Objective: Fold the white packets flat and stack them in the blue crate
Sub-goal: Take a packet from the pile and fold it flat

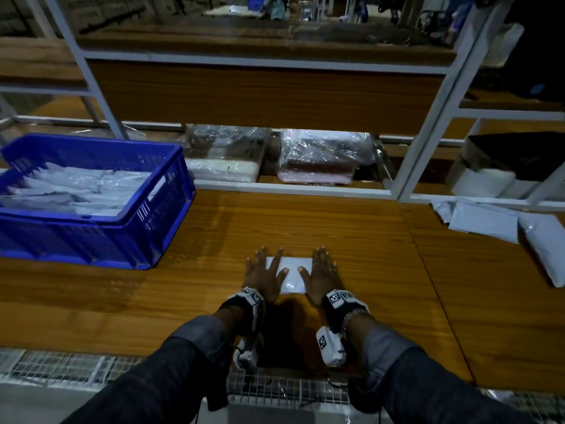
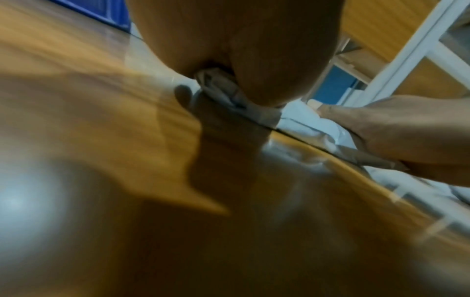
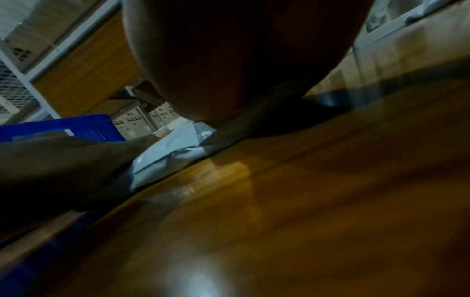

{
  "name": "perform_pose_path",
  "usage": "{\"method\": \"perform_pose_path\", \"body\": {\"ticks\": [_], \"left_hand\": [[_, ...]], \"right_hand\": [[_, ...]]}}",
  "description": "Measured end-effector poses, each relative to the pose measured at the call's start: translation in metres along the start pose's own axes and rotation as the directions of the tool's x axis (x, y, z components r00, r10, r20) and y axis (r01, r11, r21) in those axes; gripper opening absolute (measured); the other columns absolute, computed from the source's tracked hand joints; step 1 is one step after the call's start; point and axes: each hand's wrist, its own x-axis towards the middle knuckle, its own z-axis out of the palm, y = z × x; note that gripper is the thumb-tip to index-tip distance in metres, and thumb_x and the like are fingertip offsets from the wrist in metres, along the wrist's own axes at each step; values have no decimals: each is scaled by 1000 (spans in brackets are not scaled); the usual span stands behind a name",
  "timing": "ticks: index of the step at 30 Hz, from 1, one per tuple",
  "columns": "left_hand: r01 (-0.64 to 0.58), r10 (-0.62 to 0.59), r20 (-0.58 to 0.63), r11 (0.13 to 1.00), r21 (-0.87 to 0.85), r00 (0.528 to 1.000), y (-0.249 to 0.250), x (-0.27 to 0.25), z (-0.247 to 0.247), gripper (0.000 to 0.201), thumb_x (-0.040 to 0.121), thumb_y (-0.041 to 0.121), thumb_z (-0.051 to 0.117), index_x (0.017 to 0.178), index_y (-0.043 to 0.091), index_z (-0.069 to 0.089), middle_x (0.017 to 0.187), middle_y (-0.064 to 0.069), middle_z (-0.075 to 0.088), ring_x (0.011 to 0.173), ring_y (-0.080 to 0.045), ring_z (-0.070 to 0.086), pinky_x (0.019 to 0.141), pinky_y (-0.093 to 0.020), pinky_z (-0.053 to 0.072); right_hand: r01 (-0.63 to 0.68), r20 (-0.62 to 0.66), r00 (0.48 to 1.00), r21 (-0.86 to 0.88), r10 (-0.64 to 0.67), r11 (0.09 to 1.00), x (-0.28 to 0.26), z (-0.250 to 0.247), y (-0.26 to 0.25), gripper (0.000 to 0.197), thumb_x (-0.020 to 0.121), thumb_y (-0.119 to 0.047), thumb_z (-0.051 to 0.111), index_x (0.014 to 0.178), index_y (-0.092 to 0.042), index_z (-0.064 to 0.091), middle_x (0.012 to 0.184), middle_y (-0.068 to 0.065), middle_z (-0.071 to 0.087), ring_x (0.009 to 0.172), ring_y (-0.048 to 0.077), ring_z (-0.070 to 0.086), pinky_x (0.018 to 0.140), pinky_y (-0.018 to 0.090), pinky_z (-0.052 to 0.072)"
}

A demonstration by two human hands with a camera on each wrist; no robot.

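White plastic under our palms: our left hand (image 1: 264, 275) and right hand (image 1: 321, 274) press a folded packet (image 1: 291, 275) flat, fingers spread, on the counter (image 1: 351, 240) (blue crate (image 1: 146, 221) to the left).

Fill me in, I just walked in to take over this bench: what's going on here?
A person is pressing a white packet flat on the wooden table, left hand and right hand spread on its two ends. The blue crate to the left already holds packets. More loose packets lie at the right.
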Motion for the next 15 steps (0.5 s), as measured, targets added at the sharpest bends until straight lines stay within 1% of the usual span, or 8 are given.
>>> {"method": "perform_pose_path", "body": {"ticks": [4, 5, 7, 8, 10, 11, 13, 15], "left_hand": [[-3, -4, 108, 998, 66, 994, 0, 5, -8, 64, 103, 62, 13, 158, 41, -12, 168, -13, -13, 154, -37, -12, 121, -57, -11], [9, -20, 99, 995, 103, 995, 0, 4, -8, 64, 103, 62, 13, 158, 41, -12, 168, -11, -12, 154, -38, -10, 120, -59, -10], [24, -29, 31, 987, 161, 999, 2, -1, -3, 65, 103, 62, 11, 159, 37, -10, 169, -7, -8, 155, -37, -7, 119, -62, -9], [2, -1, -5, 984, 180, 1000, 4, -3, -1, 65, 102, 61, 7, 160, 35, -10, 169, -6, -8, 155, -35, -6, 119, -63, -8], [-83, 94, -43, 975, 206, 995, 7, -4, -1, 70, 98, 60, -7, 161, 29, -6, 168, -4, -11, 156, -32, -5, 120, -64, -6], [-116, 130, -46, 967, 228, 990, 8, -4, -2, 69, 99, 57, -7, 161, 27, -3, 168, -4, -11, 156, -31, -4, 120, -63, -3], [-127, 140, -35, 961, 245, 990, 11, -6, -1, 59, 108, 47, 12, 162, 25, 4, 170, -5, -4, 156, -30, -3, 122, -60, 1], [-111, 116, -8, 970, 215, 993, 15, -6, 3, 58, 109, 43, 22, 162, 24, 9, 170, -4, 3, 156, -29, -1, 122, -58, 3]], "right_hand": [[-12, 76, 997, -81, 18, 997, -1, -11, -1, 78, 104, -59, 16, 160, -9, -9, 167, 11, -17, 155, 27, -9, 124, 44, -3], [6, 80, 997, -109, 3, 994, -2, -13, -3, 75, 105, -57, 16, 160, -11, -8, 167, 10, -17, 155, 27, -9, 124, 46, -3], [84, 61, 995, -137, -76, 987, -6, -14, -10, 65, 108, -47, 17, 161, -18, -8, 167, 5, -17, 155, 25, -10, 124, 48, -5], [125, 52, 992, -145, -118, 982, -9, -14, -14, 61, 109, -41, 18, 161, -20, -8, 167, 2, -18, 155, 24, -12, 124, 48, -5], [158, 53, 987, -151, -151, 976, -13, -15, -21, 59, 110, -34, 20, 161, -23, -7, 167, -2, -19, 155, 22, -12, 124, 50, -5], [159, 42, 987, -156, -154, 975, -14, -13, -23, 59, 110, -33, 20, 161, -24, -6, 167, -4, -19, 155, 21, -11, 124, 50, -4], [150, 13, 989, -176, -150, 973, -13, -6, -21, 57, 110, -35, 20, 162, -26, -2, 168, -5, -13, 156, 19, -7, 124, 50, -3], [129, 20, 992, -190, -128, 973, -12, -1, -18, 57, 109, -36, 22, 162, -27, 1, 169, -6, -9, 156, 18, -3, 124, 50, -3]]}}
